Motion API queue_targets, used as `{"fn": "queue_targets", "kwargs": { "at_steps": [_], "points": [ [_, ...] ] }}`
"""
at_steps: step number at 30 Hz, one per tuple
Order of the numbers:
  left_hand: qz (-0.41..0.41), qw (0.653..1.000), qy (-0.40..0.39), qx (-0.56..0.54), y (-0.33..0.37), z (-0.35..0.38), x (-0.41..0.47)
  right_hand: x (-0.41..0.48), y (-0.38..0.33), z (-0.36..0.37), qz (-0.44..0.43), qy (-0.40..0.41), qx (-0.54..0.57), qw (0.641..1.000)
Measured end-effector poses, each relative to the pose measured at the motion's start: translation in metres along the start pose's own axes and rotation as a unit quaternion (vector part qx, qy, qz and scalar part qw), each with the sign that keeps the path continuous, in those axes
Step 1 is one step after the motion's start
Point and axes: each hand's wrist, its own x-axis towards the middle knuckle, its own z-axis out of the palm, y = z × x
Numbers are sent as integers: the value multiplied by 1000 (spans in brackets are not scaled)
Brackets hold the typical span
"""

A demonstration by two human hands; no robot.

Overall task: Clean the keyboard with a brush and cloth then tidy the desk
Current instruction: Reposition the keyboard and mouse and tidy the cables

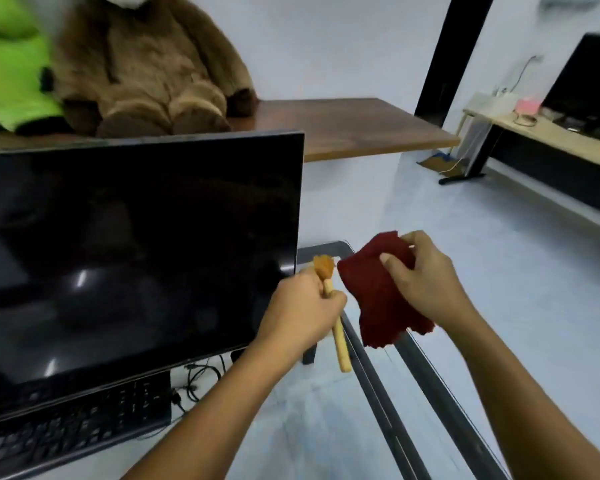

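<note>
The left hand [303,306] grips a wooden brush [340,344] mid-handle, bristles up. The right hand [426,282] pinches a dark red cloth [378,299]. The black keyboard [77,427] lies well left, below the monitor [136,254]. Probably best to tip the bristles down and sweep between the keys before wiping.

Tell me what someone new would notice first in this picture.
The two hands at centre: the right hand grips a dark red cloth, the left hand holds a wooden brush, bristles up. The big black monitor fills the left side, with the black keyboard beneath it. A brown teddy bear sits on the brown table behind.
</note>
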Motion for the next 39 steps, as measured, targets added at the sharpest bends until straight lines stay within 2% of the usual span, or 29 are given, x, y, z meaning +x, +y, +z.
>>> {"fn": "queue_targets", "kwargs": {
  "at_steps": [4, 8, 13, 17, 20, 23, 25, 27, 29, 31, 33, 36, 39],
  "points": [
    [76, 994, 75, -18, 86, -74, 20, 60, -71, -64, -70, 83, -6, 994],
    [92, 988, 120, 15, 141, -145, 62, 124, -132, -90, -123, 117, -10, 986],
    [13, 991, 128, 49, 141, -192, 116, 191, -178, -77, -144, 56, 34, 987],
    [-41, 992, 103, 54, 124, -194, 145, 229, -173, -44, -78, -36, 101, 991],
    [-72, 991, 86, 77, 113, -184, 160, 244, -143, -19, -54, -74, 1, 996],
    [-89, 989, 64, 101, 110, -175, 172, 251, -116, -7, -67, -53, -108, 991],
    [-102, 986, 34, 123, 113, -167, 179, 250, -107, -6, -123, 13, -215, 969],
    [-115, 983, 7, 139, 113, -162, 184, 244, -108, -5, -202, 52, -269, 940],
    [-116, 983, 11, 140, 111, -159, 188, 235, -115, -4, -247, -4, -235, 940],
    [-113, 983, 18, 143, 111, -158, 190, 226, -123, 0, -238, -130, -196, 942],
    [-111, 981, 18, 155, 112, -158, 190, 220, -128, 11, -227, -223, -230, 920],
    [-112, 979, 12, 171, 113, -157, 190, 217, -130, 22, -226, -239, -265, 906],
    [-102, 982, 12, 156, 114, -158, 190, 220, -130, 14, -213, -228, -236, 920]
  ]
}}
